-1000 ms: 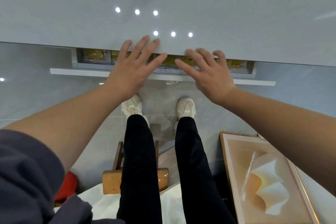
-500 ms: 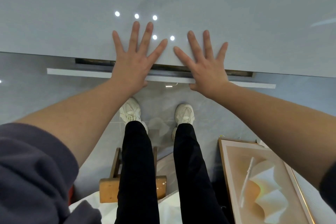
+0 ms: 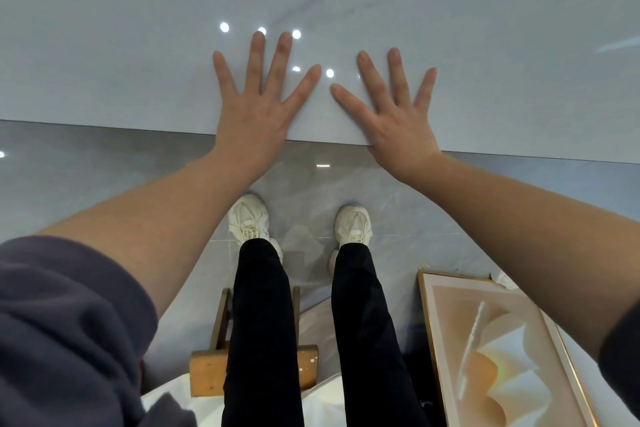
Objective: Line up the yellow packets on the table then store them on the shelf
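Note:
Both my hands lie flat on the glossy grey table top near its front edge, fingers spread and straight. My left hand is left of centre and my right hand just beside it, thumbs a short way apart. Neither hand holds anything. No yellow packets show anywhere. The shelf under the table is hidden by the table's front edge.
Below the table edge I see my black trouser legs and white shoes on the grey tiled floor. A wooden stool stands behind my legs. A framed beige picture lies at lower right.
My hands moved forward from the shelf opening onto the table top and spread flat. The view shifted, so the shelf and its yellow packets dropped out of sight under the table edge.

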### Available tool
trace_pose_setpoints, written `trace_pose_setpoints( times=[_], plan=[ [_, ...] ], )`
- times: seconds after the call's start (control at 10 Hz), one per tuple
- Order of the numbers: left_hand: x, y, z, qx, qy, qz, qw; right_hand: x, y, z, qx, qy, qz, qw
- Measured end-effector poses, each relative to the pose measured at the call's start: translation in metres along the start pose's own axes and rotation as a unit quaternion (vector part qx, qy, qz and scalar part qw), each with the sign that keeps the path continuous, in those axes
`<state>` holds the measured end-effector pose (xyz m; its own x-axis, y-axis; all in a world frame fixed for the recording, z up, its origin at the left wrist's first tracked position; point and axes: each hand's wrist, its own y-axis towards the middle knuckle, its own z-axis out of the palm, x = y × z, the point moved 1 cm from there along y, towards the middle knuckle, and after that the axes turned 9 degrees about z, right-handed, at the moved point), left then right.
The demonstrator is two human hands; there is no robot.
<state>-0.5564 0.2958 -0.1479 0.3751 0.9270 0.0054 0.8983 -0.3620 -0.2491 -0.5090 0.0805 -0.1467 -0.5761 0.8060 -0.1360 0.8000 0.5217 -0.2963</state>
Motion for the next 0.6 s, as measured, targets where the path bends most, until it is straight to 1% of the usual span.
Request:
trace_pose_setpoints(
  times=[0.3, 0.4, 0.5, 0.6],
  plan=[
    [-0.004, 0.000, 0.000, 0.013, -0.019, -0.010, 1.000, 0.005, -0.001, 0.002, -0.027, -0.009, 0.009, 1.000],
    [-0.006, 0.000, -0.001, 0.050, 0.000, -0.021, 0.999, 0.006, 0.000, 0.000, 0.036, 0.005, 0.000, 0.999],
    [-0.009, 0.005, -0.011, 0.111, 0.017, -0.036, 0.993, 0.006, 0.002, -0.031, 0.123, 0.115, 0.015, 0.986],
    [-0.010, 0.009, -0.015, 0.174, -0.004, -0.045, 0.984, -0.005, -0.007, -0.092, 0.087, 0.493, 0.108, 0.859]
  ],
)
